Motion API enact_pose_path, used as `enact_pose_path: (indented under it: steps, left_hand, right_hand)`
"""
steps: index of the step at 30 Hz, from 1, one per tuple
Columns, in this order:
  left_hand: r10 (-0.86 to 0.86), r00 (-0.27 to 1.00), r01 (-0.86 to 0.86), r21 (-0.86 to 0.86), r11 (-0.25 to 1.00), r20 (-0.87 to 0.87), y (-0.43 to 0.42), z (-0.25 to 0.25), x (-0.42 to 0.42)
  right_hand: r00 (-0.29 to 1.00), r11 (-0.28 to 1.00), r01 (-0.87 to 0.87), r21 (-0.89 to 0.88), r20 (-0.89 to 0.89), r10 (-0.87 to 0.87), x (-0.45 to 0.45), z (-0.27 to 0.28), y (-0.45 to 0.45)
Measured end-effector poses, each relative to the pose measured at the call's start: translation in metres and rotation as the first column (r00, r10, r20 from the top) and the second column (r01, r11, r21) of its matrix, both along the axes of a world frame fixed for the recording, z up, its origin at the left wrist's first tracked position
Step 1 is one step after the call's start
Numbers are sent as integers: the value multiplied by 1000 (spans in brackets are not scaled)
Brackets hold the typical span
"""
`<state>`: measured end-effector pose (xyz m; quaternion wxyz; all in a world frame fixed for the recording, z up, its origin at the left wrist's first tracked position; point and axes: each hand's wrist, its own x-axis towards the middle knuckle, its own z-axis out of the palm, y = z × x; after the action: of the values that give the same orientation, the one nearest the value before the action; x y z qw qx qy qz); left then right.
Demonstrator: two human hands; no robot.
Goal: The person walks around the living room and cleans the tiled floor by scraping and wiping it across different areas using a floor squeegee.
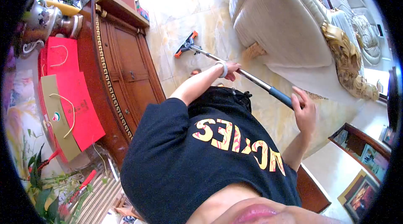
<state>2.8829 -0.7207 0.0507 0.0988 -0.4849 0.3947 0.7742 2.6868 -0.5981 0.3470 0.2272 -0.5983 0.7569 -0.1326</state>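
A mop-like tool with a metal pole (254,79), a blue grip (280,97) and a flat head with orange ends (185,46) slants across the view. Its head rests on the tiled floor. My left hand (230,71), with a white band at the wrist, is closed around the middle of the pole. Beside the end of the blue grip, my right hand (305,110) has its fingers apart, with the thumb close to or touching the grip. Whether its palm touches the grip cannot be seen.
A brown wooden cabinet (130,70) runs along the left, with red gift bags (79,110) beside it. A pale sofa (281,26) with gold carving stands at the upper right. Picture frames (362,196) lie at the lower right. Green plants (42,186) are at the lower left.
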Motion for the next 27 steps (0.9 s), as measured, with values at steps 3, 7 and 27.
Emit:
enact_pose_path:
  steps: [3, 7, 27]
  left_hand:
    - [128, 992, -128, -4, 992, -6, -7, 3, 18]
    - [342, 939, -343, 27, 939, 30, -5, 28, 37]
    - [796, 584, -734, 314, 602, -160, 31, -13, 81]
  right_hand:
    - [996, 979, -59, -195, -71, 46, 31, 11, -11]
    - [996, 915, -85, -394, -28, 80, 63, 26, -24]
    - [992, 946, 125, -300, 49, -116, 137, 30, 37]
